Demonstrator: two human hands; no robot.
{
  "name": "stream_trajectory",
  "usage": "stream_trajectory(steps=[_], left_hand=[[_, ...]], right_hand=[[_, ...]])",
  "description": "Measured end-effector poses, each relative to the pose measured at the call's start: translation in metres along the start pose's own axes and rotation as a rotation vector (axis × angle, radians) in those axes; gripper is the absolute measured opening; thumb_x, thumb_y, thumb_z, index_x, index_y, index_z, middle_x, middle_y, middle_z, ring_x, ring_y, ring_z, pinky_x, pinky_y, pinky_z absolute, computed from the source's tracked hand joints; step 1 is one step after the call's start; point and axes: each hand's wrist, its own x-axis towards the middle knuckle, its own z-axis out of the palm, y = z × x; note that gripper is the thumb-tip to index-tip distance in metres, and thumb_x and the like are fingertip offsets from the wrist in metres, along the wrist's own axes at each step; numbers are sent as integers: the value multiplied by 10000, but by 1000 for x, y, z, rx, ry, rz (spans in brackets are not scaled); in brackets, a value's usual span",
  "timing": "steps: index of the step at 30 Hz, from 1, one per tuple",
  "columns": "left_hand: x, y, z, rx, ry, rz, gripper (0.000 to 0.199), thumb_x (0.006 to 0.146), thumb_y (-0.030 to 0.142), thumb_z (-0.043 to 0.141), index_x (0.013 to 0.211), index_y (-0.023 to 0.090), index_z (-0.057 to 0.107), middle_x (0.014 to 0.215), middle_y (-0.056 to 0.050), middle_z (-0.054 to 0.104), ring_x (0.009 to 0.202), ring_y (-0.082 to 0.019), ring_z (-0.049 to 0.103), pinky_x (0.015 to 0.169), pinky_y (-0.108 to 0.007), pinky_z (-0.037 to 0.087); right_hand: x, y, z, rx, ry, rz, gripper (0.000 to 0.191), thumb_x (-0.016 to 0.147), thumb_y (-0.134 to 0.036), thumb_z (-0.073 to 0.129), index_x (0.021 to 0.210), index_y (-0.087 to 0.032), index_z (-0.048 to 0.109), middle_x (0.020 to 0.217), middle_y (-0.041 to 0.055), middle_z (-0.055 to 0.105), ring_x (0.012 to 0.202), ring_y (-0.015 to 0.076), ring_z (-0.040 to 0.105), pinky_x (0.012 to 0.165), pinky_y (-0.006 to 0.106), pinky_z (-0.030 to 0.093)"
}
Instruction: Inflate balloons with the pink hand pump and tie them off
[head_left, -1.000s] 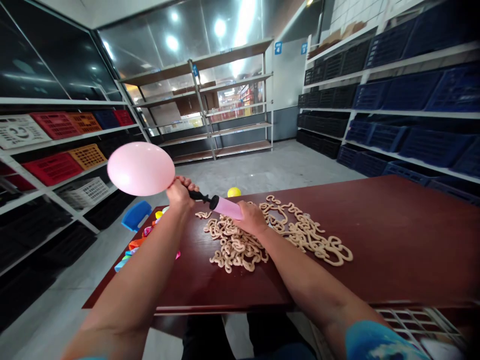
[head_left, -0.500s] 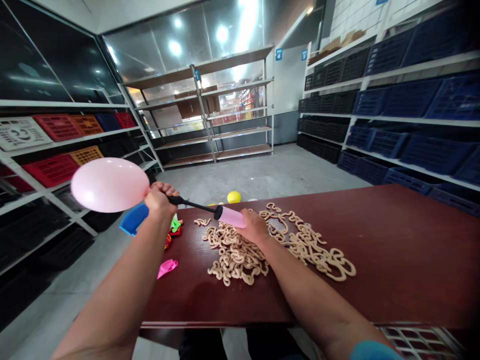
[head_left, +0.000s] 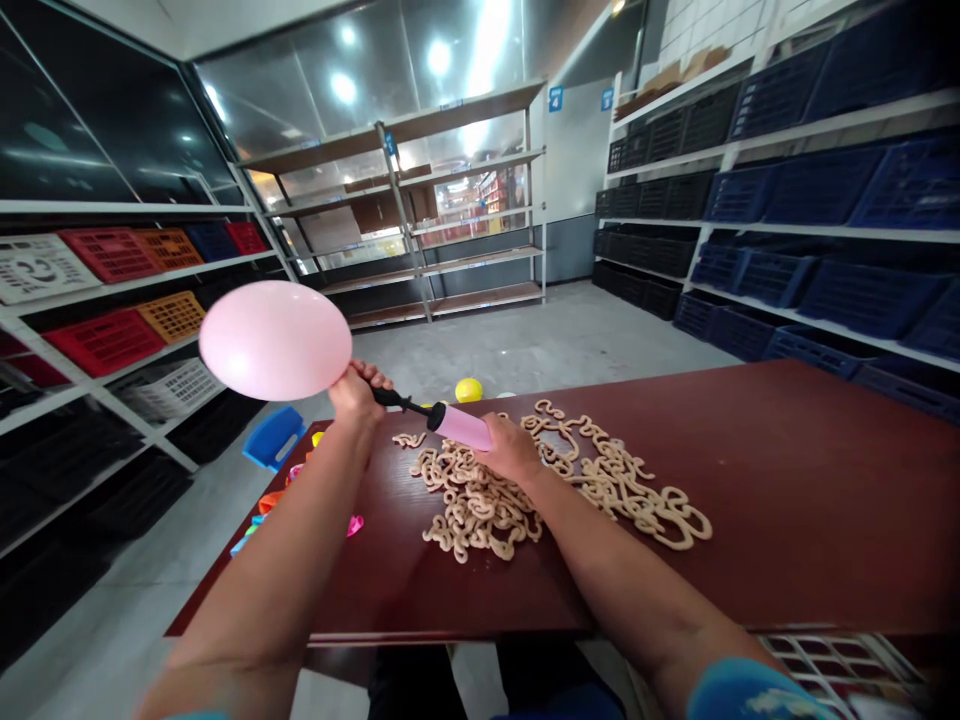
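An inflated pink balloon (head_left: 274,340) stands out to the left of my left hand (head_left: 358,390), its neck at my closed fingers. That hand is wrapped round the black end of a balloon pump (head_left: 463,427). My right hand (head_left: 511,450) grips the pump's pink barrel, above a pile of beige, curly snack-like pieces (head_left: 480,505) on the table. Between the hands a short stretch of the pump's black rod shows. A flat pink balloon (head_left: 355,525) lies by my left forearm, and other colourful limp balloons (head_left: 271,501) lie further left, partly hidden by the arm.
The dark red table (head_left: 787,500) reaches away to the right. Beyond its far edge sits a yellow balloon (head_left: 469,390). A blue stool (head_left: 274,437) stands off the left edge. Shelves with crates (head_left: 112,255) line both sides, and a metal rack (head_left: 480,295) stands behind.
My left hand and the balloon have moved right, towards my right hand. Less of the pump's rod shows between the hands. The right hand has stayed nearly in place.
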Motion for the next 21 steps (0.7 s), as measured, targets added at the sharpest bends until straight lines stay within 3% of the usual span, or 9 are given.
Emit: stream_trajectory(steps=[5,8,11,18,21], left_hand=[[25,58,-10,12,16,64,128,599,75,374,590,181,305,486,56,262,342,-58,258,368,-204,217],[30,68,-16,1,27,94,130,617,84,378,592,182,297,487,59,250,337,-57,246,360,-200,201],[23,49,-17,-26,47,85,139,617,70,370,594,183,293,477,62,230,331,-56,232,353,-192,186],[-15,-37,-6,-94,4,-42,154,602,87,391,584,189,277,456,69,230,324,-59,247,347,-192,211],[-22,-51,-4,-113,5,-54,151,609,106,402,590,194,281,459,72,245,323,-63,266,347,-195,226]], right_hand=[[0,2,2,10,5,-3,287,651,-305,556,914,-194,527,797,65,588,711,204,545,567,309,354],[-1,2,5,1,5,-14,278,648,-286,549,907,-190,525,793,61,585,715,201,547,582,303,358],[-2,2,8,-26,-5,-8,244,642,-266,553,869,-185,517,777,48,585,706,184,548,597,284,350],[-4,1,6,-39,-12,-16,232,645,-282,582,843,-199,495,773,27,593,710,168,551,618,258,335],[-5,-1,4,-31,-16,-21,265,642,-301,589,872,-200,504,791,30,599,717,173,553,622,258,338]])
